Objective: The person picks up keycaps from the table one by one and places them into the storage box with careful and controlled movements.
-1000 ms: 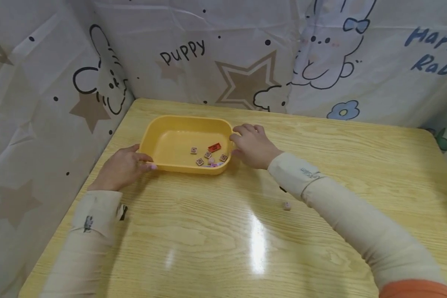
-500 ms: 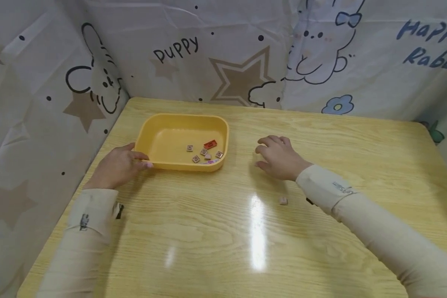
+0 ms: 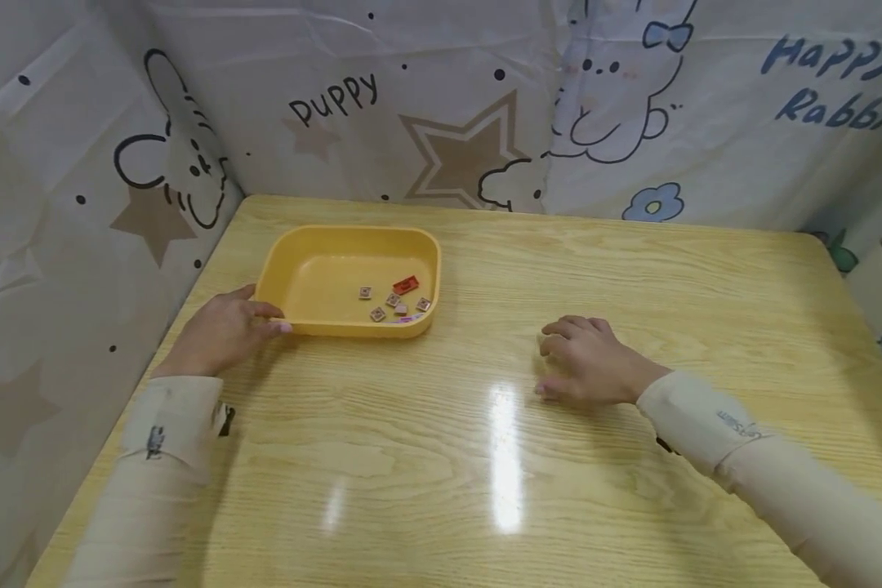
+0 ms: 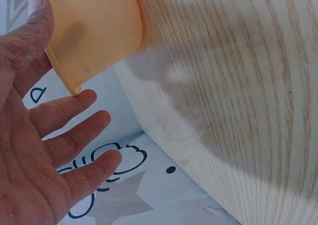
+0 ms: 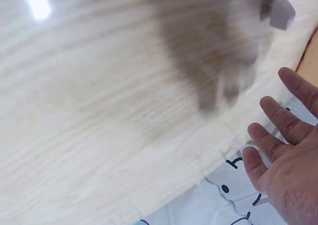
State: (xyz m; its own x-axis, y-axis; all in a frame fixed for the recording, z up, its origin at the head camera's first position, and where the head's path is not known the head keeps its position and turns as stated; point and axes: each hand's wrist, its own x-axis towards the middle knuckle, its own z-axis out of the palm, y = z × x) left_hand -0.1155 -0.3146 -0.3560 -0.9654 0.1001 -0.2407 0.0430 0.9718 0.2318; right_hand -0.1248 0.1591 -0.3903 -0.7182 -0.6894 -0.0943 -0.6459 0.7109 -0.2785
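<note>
My left hand grips the near-left corner of a yellow plastic bin. In the left wrist view the thumb lies over the bin's rim and the other fingers of the left hand spread below it. Inside the bin lie a red toy brick, several small brownish square pieces and a pale pink piece. My right hand hovers low over the table, holding nothing, fingers apart. A small pale block lies near it in the right wrist view; the hand hides it in the head view.
The wood-grain table reaches back to a printed cloth hanging behind it and along its left side. Bright light reflects off the table's middle.
My right hand has left the bin's right side and moved right and nearer, over the small block, which it now covers in the head view. The left hand stays on the bin.
</note>
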